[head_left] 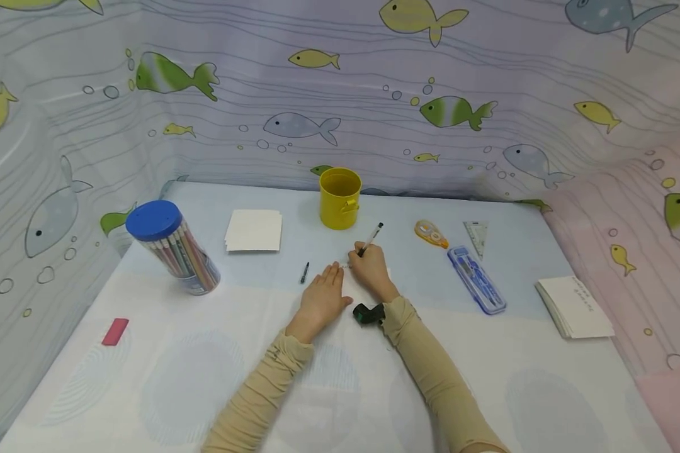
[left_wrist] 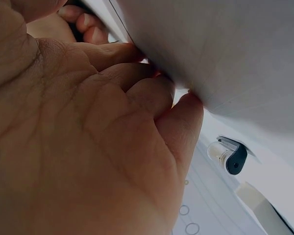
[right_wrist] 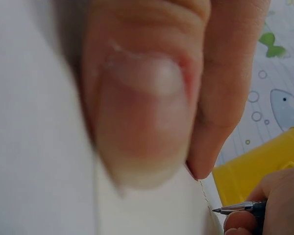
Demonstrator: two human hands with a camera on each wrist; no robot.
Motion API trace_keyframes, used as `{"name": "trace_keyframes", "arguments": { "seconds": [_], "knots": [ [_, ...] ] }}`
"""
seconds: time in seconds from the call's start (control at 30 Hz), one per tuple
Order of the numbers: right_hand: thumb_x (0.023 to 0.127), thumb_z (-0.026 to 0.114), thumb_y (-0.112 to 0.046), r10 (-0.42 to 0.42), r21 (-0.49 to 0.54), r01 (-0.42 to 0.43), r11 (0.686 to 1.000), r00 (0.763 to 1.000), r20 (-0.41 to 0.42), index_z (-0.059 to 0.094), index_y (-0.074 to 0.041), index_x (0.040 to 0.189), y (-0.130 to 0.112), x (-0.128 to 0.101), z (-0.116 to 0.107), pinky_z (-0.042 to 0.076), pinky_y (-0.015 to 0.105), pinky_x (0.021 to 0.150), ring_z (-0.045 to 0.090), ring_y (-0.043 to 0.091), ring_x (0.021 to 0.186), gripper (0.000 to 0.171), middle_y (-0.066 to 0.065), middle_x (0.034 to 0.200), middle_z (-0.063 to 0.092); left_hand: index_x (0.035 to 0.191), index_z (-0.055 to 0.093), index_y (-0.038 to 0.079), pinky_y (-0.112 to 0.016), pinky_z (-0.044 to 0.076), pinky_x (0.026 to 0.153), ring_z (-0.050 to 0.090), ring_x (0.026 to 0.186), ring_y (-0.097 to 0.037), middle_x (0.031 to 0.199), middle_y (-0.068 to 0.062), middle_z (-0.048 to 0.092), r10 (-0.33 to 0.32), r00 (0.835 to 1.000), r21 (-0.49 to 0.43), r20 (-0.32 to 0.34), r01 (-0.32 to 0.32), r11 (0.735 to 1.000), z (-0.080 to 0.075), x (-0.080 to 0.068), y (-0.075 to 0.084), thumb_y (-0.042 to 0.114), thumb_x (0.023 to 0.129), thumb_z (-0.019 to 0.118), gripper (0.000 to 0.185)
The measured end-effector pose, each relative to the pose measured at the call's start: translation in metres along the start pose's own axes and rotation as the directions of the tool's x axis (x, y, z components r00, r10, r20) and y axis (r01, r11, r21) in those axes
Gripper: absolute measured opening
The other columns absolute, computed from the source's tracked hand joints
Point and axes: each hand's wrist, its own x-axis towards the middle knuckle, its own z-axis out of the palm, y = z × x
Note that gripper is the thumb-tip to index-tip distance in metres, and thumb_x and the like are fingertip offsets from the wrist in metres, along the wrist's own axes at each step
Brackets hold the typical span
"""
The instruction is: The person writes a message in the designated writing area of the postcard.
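Observation:
My right hand (head_left: 361, 257) grips a black pen (head_left: 371, 240), its tip down on a small white sheet (head_left: 348, 282) at the table's middle. In the right wrist view the pen tip (right_wrist: 219, 210) touches the sheet (right_wrist: 39, 147) beside a faint written line, and a finger fills the lens close up. My left hand (head_left: 330, 280) lies flat with straight fingers, pressing the sheet's left side. From below, the left wrist view shows that palm (left_wrist: 88, 147) against the paper (left_wrist: 225, 49). The pen's black cap (head_left: 305, 272) lies just left of the left hand.
A yellow cup (head_left: 340, 197) stands behind the hands. At the left are a blue-lidded tub of pencils (head_left: 172, 248), a white note stack (head_left: 254, 230) and a pink eraser (head_left: 115, 331). To the right lie correction tape (head_left: 430, 233), a set square (head_left: 477, 237), a blue case (head_left: 476, 280) and cards (head_left: 575, 307).

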Motion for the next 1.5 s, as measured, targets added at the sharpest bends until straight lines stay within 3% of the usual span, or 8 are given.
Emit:
{"name": "trace_keyframes", "arguments": {
  "seconds": [0.2,0.43,0.8,1.3,1.5],
  "knots": [
    [0.087,0.052,-0.005,-0.005,-0.020,0.006,1.000,1.000,0.013,0.032,-0.015,0.056,0.0014,-0.0008,-0.0013,0.015,0.020,0.044,0.017,0.008,0.047,0.037,-0.006,0.050,0.024,0.149,0.031,-0.003,-0.044,0.028,0.120,0.025,0.148,-0.029,0.159,-0.017,0.026,0.000,1.000,0.001,0.007,0.000,1.000,-0.0001,-0.0007,0.0015,0.038,0.097,0.056,0.071],
    [0.084,0.051,-0.001,-0.017,0.019,0.018,1.000,0.997,-0.076,0.030,-0.014,0.053,0.0022,-0.0025,-0.0022,0.015,0.019,0.043,0.017,0.006,0.044,0.040,-0.008,0.045,0.022,0.149,0.031,-0.003,-0.043,0.027,0.120,0.024,0.149,-0.029,0.159,-0.018,0.025,0.000,1.000,-0.002,0.009,0.000,1.000,0.0005,-0.0009,0.0014,0.038,0.097,0.055,0.070],
    [0.086,0.052,-0.004,-0.007,0.014,0.008,1.000,0.998,-0.056,0.033,-0.015,0.054,0.0032,-0.0024,-0.0011,0.016,0.019,0.042,0.021,0.006,0.042,0.039,-0.007,0.046,0.027,0.149,0.032,-0.004,-0.043,0.028,0.120,0.025,0.148,-0.030,0.159,-0.018,0.026,-0.003,1.000,0.007,0.010,0.003,1.000,-0.0002,-0.0015,0.0009,0.038,0.097,0.056,0.070],
    [0.086,0.052,-0.005,-0.028,-0.026,0.027,0.999,0.999,-0.044,0.030,-0.015,0.055,0.0011,-0.0007,-0.0031,0.014,0.019,0.044,0.015,0.007,0.046,0.040,-0.007,0.049,0.021,0.150,0.030,-0.002,-0.043,0.026,0.121,0.023,0.149,-0.029,0.160,-0.017,0.024,-0.013,1.000,0.008,0.012,0.012,1.000,0.0022,0.0028,-0.0008,0.039,0.097,0.055,0.072],
    [0.084,0.052,-0.001,-0.029,0.011,0.031,0.999,0.994,-0.105,0.030,-0.015,0.054,0.0049,-0.0001,-0.0024,0.015,0.019,0.043,0.017,0.007,0.045,0.040,-0.008,0.047,0.021,0.149,0.031,-0.003,-0.044,0.027,0.120,0.024,0.149,-0.029,0.159,-0.017,0.025,-0.009,1.000,-0.001,0.006,0.009,1.000,0.0021,0.0026,-0.0002,0.038,0.097,0.056,0.071]
  ]
}}
